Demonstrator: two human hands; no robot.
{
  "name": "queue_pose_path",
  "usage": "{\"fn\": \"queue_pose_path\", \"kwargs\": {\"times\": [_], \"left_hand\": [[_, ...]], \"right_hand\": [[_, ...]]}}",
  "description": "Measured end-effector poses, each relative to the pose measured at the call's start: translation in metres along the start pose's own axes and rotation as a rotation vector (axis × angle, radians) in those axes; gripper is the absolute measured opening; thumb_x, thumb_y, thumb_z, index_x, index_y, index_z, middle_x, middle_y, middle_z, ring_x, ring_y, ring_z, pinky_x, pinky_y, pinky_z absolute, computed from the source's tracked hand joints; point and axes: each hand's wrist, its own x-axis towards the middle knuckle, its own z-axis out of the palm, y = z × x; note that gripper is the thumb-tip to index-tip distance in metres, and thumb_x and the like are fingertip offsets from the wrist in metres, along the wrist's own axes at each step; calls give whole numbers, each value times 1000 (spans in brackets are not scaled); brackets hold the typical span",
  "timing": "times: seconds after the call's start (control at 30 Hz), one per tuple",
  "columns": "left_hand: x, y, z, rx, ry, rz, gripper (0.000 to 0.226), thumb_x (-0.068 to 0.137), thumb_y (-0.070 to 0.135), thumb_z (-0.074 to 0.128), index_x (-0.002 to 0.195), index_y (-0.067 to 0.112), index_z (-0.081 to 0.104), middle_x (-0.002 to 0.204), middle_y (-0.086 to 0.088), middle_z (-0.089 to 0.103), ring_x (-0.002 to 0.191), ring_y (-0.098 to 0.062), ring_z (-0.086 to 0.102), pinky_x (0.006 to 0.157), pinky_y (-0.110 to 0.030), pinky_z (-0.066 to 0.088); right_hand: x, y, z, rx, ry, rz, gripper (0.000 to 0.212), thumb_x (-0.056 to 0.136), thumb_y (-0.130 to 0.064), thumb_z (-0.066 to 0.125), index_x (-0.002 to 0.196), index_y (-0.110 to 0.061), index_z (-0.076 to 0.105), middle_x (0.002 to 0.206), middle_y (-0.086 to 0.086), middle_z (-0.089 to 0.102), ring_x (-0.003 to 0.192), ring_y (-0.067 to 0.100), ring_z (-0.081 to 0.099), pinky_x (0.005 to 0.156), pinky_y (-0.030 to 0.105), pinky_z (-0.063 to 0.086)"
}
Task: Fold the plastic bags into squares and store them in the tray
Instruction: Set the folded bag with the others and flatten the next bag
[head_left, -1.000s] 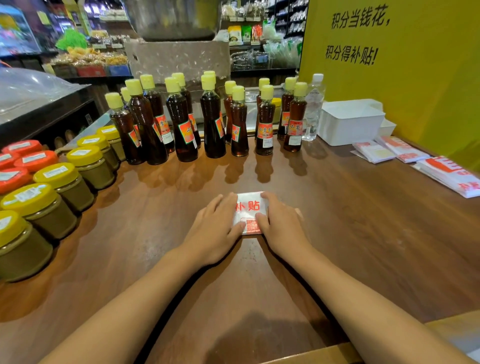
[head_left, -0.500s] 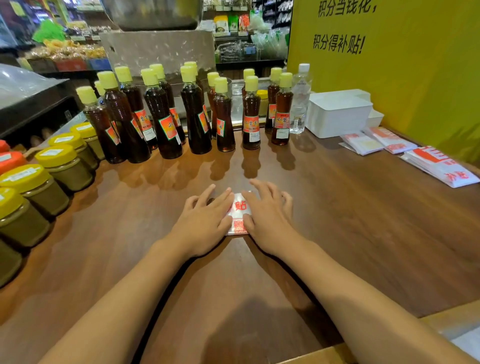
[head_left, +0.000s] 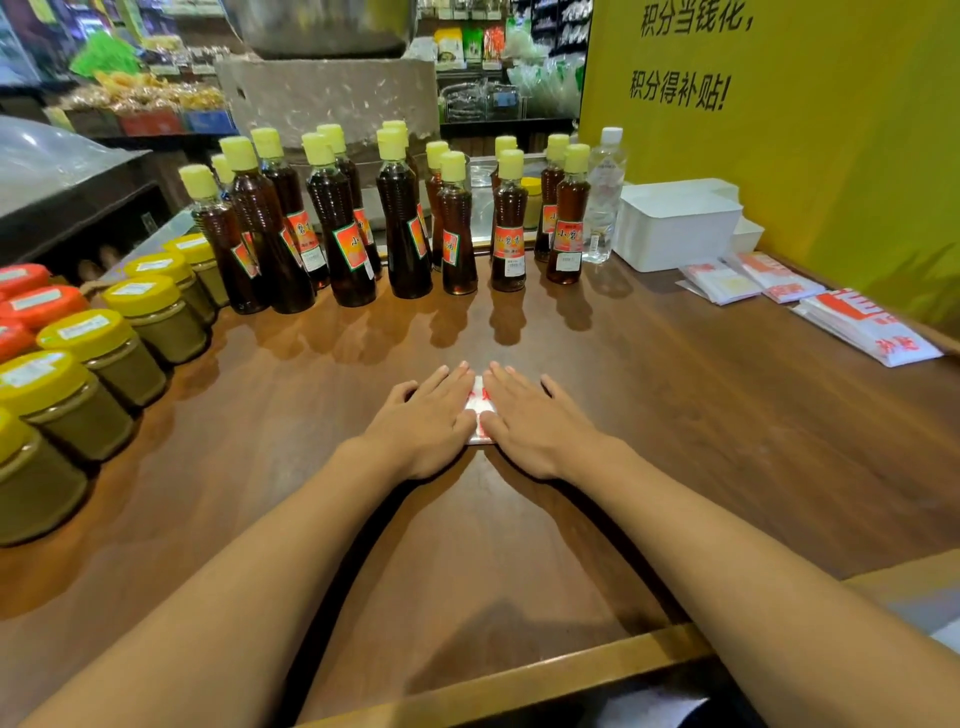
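Note:
A small folded white plastic bag with red print (head_left: 479, 410) lies in the middle of the brown wooden table (head_left: 675, 415). My left hand (head_left: 423, 423) and my right hand (head_left: 530, 418) press flat on it side by side, fingers straight, covering all but a narrow strip between them. The white tray (head_left: 678, 228) stands at the back right against the yellow wall. Flat and partly folded bags (head_left: 719, 283) lie in front of it, and a larger stack of bags (head_left: 867, 327) lies further right.
A row of dark sauce bottles with yellow caps (head_left: 400, 234) lines the back of the table, with a clear water bottle (head_left: 602, 197) beside the tray. Jars with yellow lids (head_left: 109, 358) and orange lids (head_left: 41, 306) crowd the left side.
Both hands have slid closer together over the folded bag, so less of it shows. The camera has shifted slightly.

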Motion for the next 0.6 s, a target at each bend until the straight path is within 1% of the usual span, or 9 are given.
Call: {"fn": "queue_pose_path", "kwargs": {"times": [0.13, 0.27, 0.37, 0.5, 0.6], "left_hand": [[-24, 12, -1, 18, -20, 3, 62, 107, 48, 12, 162, 23, -4, 169, 7, -8, 154, -7, -8, 124, -38, -2], [-63, 29, 4, 11, -12, 22, 69, 103, 60, 8, 161, 25, -4, 169, 9, -8, 154, -7, -9, 125, -38, -1], [-87, 42, 8, 48, -5, 37, 74, 100, 64, 6, 161, 25, -5, 169, 7, -8, 154, -9, -9, 124, -38, 1], [-110, 54, 5, 27, -89, 35, 80, 98, 70, 9, 161, 24, -7, 169, 6, -12, 154, -11, -13, 125, -45, -1], [-118, 57, 2, 43, -130, 44, 82, 96, 70, 10, 160, 24, -10, 168, 5, -15, 154, -11, -15, 125, -47, -1]], "right_hand": [[-14, 2, -6, -84, -74, -56, 61, 108, -44, 14, 161, -18, -3, 169, -2, -8, 154, 11, -7, 126, 43, -2], [-48, 1, -2, -84, -80, -129, 63, 107, -48, 12, 161, -21, -6, 168, -5, -12, 153, 8, -12, 126, 38, -4], [-72, -1, 2, -79, -86, -169, 65, 106, -52, 13, 161, -22, -6, 168, -4, -13, 153, 8, -14, 126, 39, -4], [-96, -6, 5, -104, -131, -194, 68, 105, -55, 14, 161, -22, -7, 168, 0, -16, 153, 11, -17, 126, 40, -5], [-104, -6, 3, -139, -147, -210, 71, 103, -57, 12, 160, -22, -10, 167, 0, -18, 153, 12, -17, 126, 39, -4]]}}
